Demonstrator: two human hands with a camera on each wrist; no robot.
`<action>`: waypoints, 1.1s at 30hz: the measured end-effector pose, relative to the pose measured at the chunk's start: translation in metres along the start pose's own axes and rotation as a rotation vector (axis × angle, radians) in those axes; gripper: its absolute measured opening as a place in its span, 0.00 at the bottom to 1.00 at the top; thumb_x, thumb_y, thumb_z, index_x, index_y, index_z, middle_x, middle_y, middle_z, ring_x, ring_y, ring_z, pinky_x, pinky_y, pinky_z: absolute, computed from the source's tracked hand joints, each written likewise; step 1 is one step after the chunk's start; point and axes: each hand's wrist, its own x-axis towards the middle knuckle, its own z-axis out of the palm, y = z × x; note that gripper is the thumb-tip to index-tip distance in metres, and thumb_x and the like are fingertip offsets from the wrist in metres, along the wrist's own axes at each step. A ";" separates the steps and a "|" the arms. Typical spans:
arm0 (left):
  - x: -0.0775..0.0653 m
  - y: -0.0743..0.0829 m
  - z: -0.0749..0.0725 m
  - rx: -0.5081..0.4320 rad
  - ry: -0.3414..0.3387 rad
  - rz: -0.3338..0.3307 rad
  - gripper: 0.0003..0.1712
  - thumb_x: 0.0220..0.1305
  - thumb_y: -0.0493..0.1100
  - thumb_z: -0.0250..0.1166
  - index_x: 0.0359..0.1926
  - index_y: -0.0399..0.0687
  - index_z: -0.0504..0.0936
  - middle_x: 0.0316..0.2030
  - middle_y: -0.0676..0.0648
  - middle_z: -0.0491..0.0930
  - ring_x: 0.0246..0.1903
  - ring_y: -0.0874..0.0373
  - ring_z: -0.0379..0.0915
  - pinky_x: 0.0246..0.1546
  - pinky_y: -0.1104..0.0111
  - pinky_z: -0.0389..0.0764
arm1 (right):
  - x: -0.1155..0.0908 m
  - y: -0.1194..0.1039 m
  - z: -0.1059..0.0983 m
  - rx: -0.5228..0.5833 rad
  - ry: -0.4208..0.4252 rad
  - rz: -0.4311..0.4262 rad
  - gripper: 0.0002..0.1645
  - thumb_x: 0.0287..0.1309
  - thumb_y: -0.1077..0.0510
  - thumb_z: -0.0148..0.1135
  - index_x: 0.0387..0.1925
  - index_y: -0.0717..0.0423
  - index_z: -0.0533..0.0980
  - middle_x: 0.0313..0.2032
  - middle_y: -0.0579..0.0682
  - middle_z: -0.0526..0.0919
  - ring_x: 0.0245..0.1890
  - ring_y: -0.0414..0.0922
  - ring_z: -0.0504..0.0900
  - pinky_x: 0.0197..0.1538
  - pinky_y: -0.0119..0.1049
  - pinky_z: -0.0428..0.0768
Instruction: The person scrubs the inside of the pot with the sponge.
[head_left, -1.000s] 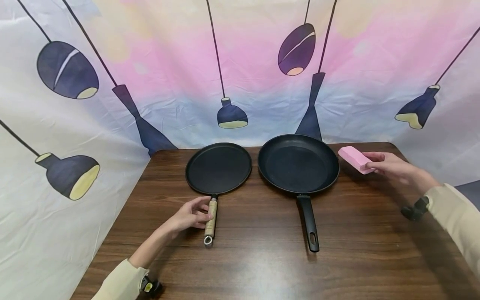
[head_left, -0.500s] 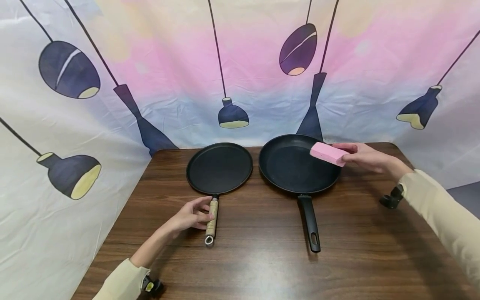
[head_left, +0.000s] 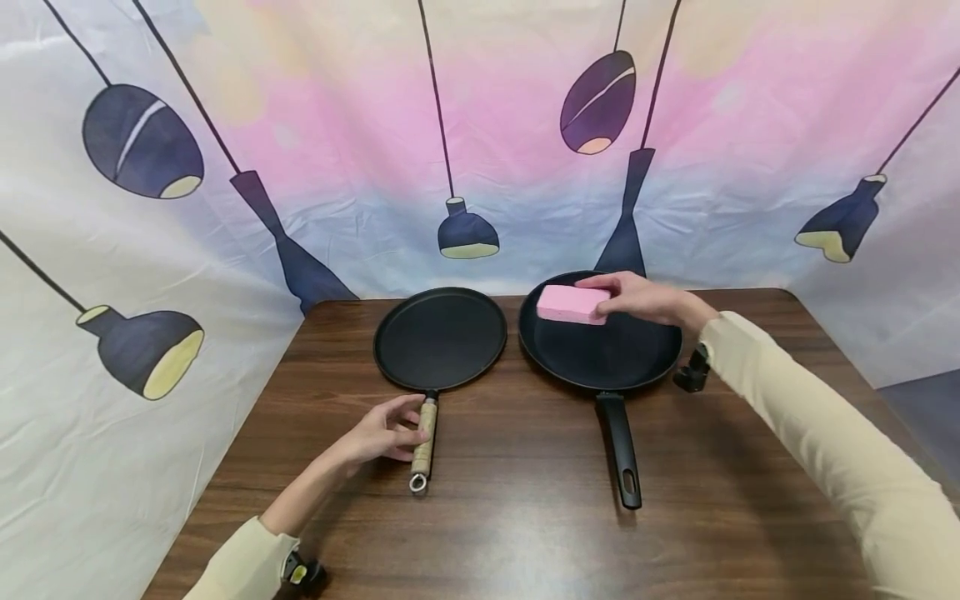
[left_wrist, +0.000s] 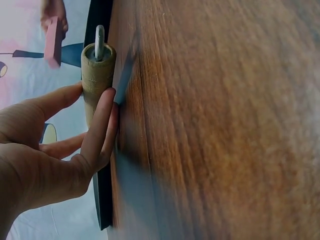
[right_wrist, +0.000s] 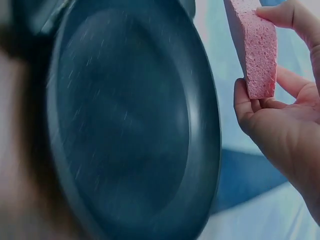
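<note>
My left hand grips the tan wrapped handle of a flat round griddle pan, thumb on one side and fingers on the other. The griddle lies on the table with its handle toward me. In my right hand is a pink sponge, pinched by its right end between thumb and fingers. It is held up over the deeper black frying pan, overlapping its far left part in the head view. The right wrist view shows the sponge's porous side well apart from the pan's inside.
The frying pan's black handle points toward me on the brown wooden table. Close behind the table's far edge hangs a cloth printed with lamps. The two pans sit side by side with a narrow gap.
My right hand has carried the sponge leftward, from right of the frying pan to over its far left part. The left hand stays on the griddle handle.
</note>
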 end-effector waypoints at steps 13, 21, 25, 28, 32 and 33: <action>-0.001 -0.001 -0.001 0.020 -0.009 0.017 0.45 0.64 0.36 0.71 0.75 0.31 0.57 0.55 0.31 0.70 0.41 0.57 0.79 0.40 0.58 0.91 | 0.095 -0.038 0.087 -0.392 -0.110 -0.142 0.43 0.55 0.64 0.67 0.72 0.69 0.65 0.65 0.67 0.73 0.54 0.54 0.73 0.57 0.38 0.75; -0.002 0.001 0.001 0.033 -0.012 0.005 0.48 0.63 0.36 0.72 0.77 0.33 0.56 0.55 0.33 0.69 0.40 0.57 0.77 0.40 0.59 0.91 | 0.122 -0.047 0.133 -0.694 -0.165 -0.208 0.37 0.57 0.61 0.70 0.69 0.59 0.72 0.66 0.63 0.72 0.65 0.57 0.69 0.71 0.48 0.71; -0.001 0.005 0.003 0.058 -0.016 0.000 0.50 0.62 0.36 0.73 0.78 0.33 0.54 0.54 0.34 0.69 0.38 0.58 0.78 0.39 0.60 0.91 | 0.130 -0.053 0.143 -0.779 -0.188 -0.190 0.38 0.58 0.63 0.71 0.70 0.55 0.72 0.67 0.61 0.70 0.67 0.56 0.67 0.72 0.48 0.70; -0.002 0.009 0.005 0.066 -0.012 -0.008 0.51 0.62 0.35 0.73 0.78 0.33 0.54 0.54 0.34 0.69 0.38 0.57 0.78 0.39 0.59 0.91 | 0.134 -0.054 0.150 -0.822 -0.221 -0.170 0.38 0.59 0.65 0.71 0.71 0.52 0.72 0.68 0.61 0.70 0.68 0.54 0.68 0.73 0.46 0.71; -0.002 0.008 0.006 0.062 -0.002 -0.015 0.49 0.62 0.34 0.72 0.78 0.33 0.55 0.53 0.34 0.70 0.36 0.57 0.77 0.38 0.59 0.91 | 0.138 -0.055 0.161 -0.842 -0.267 -0.166 0.38 0.60 0.66 0.69 0.71 0.49 0.72 0.69 0.59 0.71 0.70 0.54 0.68 0.73 0.45 0.71; -0.002 0.008 0.006 0.062 0.000 -0.016 0.49 0.62 0.34 0.73 0.78 0.33 0.56 0.53 0.34 0.70 0.36 0.58 0.77 0.38 0.59 0.91 | 0.139 -0.055 0.165 -0.844 -0.277 -0.165 0.38 0.60 0.66 0.69 0.71 0.49 0.72 0.69 0.59 0.71 0.71 0.54 0.68 0.74 0.45 0.70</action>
